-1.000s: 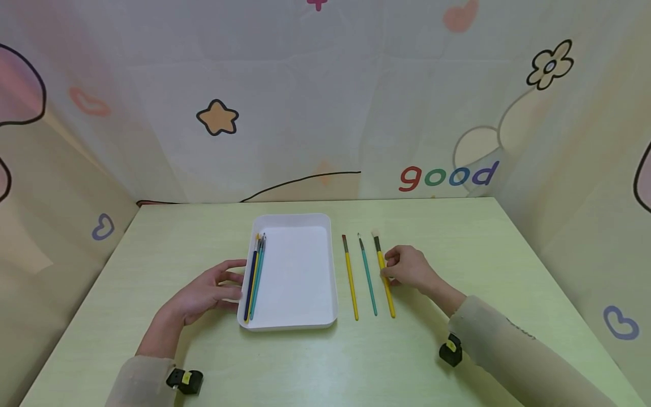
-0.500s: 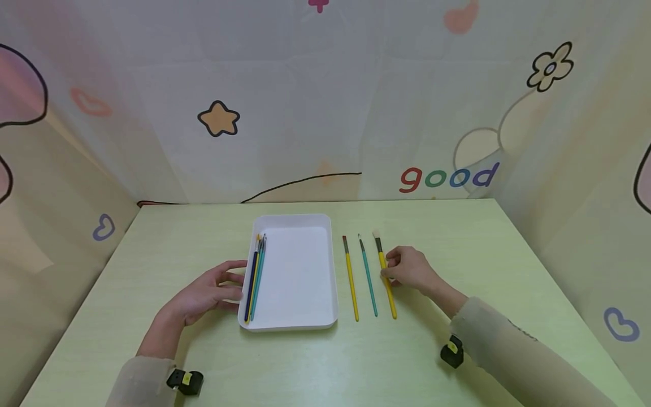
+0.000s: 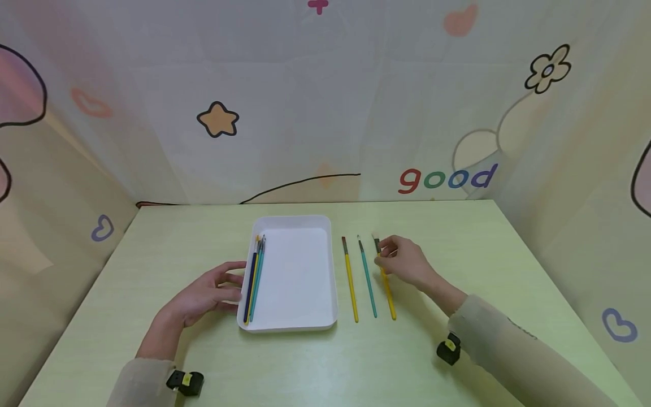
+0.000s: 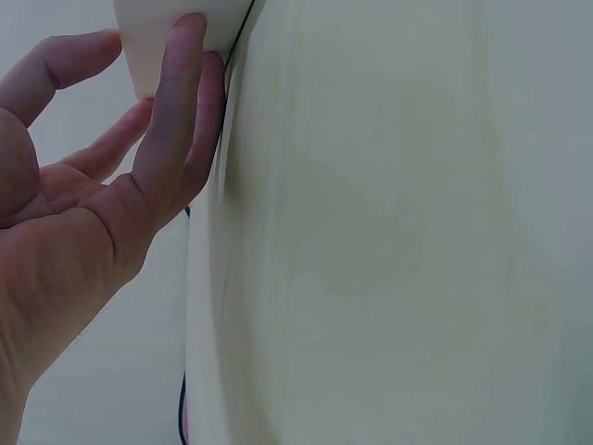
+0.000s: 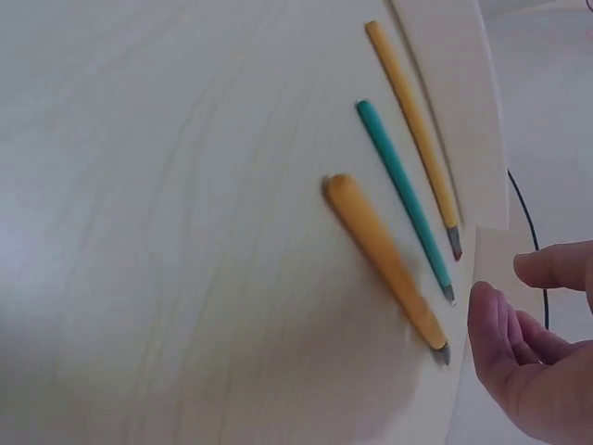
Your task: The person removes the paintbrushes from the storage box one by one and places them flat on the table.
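My left hand [image 3: 205, 291] rests its fingers against the outer left wall of a white tray [image 3: 295, 277]; the left wrist view shows the fingertips touching the tray wall [image 4: 148, 37]. Inside, along the left side, several paintbrushes [image 3: 254, 282] with navy, yellow and teal handles lie close together. My right hand [image 3: 404, 260] is over the upper part of a thick yellow paintbrush [image 3: 389, 294]. In the right wrist view, thumb and fingers stand apart with nothing between them, beside the brush's metal end. To its left lie a teal paintbrush [image 3: 367, 277] and a thin yellow paintbrush [image 3: 351, 288].
The pale wooden table [image 3: 305, 367] meets a patterned cloth backdrop [image 3: 285, 130] at its back edge, and more cloth hangs on both sides. A small black camera is strapped at each sleeve cuff.
My right hand has shifted slightly away from me along the thick yellow paintbrush, from mid-handle toward its bristles. The left hand, tray and brushes have stayed in place.
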Demonstrator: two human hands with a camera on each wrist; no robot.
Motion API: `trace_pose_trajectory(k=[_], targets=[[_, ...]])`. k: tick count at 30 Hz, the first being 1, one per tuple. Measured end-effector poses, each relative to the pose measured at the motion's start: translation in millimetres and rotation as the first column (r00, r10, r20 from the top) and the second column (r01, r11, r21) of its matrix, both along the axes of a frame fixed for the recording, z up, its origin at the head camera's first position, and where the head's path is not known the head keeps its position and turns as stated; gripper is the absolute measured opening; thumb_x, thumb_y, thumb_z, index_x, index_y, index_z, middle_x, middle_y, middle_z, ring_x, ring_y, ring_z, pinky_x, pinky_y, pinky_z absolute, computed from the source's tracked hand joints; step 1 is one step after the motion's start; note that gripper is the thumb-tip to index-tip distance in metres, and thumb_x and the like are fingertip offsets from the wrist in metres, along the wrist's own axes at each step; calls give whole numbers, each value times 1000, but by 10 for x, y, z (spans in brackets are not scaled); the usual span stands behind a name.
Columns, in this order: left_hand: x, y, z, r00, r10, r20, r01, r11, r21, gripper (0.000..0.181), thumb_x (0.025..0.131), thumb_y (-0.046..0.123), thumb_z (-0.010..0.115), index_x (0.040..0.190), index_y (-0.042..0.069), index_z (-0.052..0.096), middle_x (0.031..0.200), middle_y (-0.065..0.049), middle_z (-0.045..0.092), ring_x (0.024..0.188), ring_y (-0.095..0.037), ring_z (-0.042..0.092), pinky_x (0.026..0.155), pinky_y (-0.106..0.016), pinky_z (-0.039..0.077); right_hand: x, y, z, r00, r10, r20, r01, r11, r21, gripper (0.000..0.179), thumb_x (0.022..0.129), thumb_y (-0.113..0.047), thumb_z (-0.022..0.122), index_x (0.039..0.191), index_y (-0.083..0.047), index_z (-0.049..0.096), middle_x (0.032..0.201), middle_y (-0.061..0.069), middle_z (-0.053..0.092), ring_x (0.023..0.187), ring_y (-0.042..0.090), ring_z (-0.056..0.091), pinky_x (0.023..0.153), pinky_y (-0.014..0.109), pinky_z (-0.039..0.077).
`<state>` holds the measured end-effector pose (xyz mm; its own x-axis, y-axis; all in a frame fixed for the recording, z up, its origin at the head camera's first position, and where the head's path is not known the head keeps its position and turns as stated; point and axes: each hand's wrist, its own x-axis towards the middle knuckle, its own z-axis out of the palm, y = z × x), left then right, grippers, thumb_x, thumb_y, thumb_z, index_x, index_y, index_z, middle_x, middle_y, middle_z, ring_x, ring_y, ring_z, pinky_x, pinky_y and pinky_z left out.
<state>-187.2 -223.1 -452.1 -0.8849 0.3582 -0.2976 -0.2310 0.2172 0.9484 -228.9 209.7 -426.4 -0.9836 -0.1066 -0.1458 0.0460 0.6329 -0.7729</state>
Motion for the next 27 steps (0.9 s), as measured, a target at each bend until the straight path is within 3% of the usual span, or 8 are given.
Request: trace_pose_trajectory(k=[4,14,20,27], targets=[[-2,-7,-2,1000,-3,-3,3,1000,1,74,93,1,69,157,5,32,137,-27,47,107,-34,63,89,-45,58,7,-90,47,1000,13,16,-11,993,-121,38,97,-8,70,130,7,57,108,16,61,89,27,64,80,36,61],[3,-26,-9,1000,-10,1,10,1000,6,74,94,3,69,158,4,31,136,-27,47,108,-33,63,90,-46,58,34,-285,125,990,113,82,-77,932,-354,40,98,-6,68,131,12,54,111,20,63,97,30,67,93,50,56],[11,-34,-8,1000,-21,-2,21,1000,11,75,94,5,70,158,5,30,137,-27,46,108,-34,63,90,-46,58,20,-403,103,977,191,98,-133,895,-426,43,97,-2,68,133,15,51,114,22,63,107,40,66,96,51,54],[14,-43,-9,999,-39,-1,39,999,26,81,92,4,73,159,5,28,138,-28,45,109,-34,63,91,-43,58,7,-596,89,960,249,126,-168,876,-453,47,96,-4,70,135,15,50,118,22,62,108,37,68,97,49,53]])
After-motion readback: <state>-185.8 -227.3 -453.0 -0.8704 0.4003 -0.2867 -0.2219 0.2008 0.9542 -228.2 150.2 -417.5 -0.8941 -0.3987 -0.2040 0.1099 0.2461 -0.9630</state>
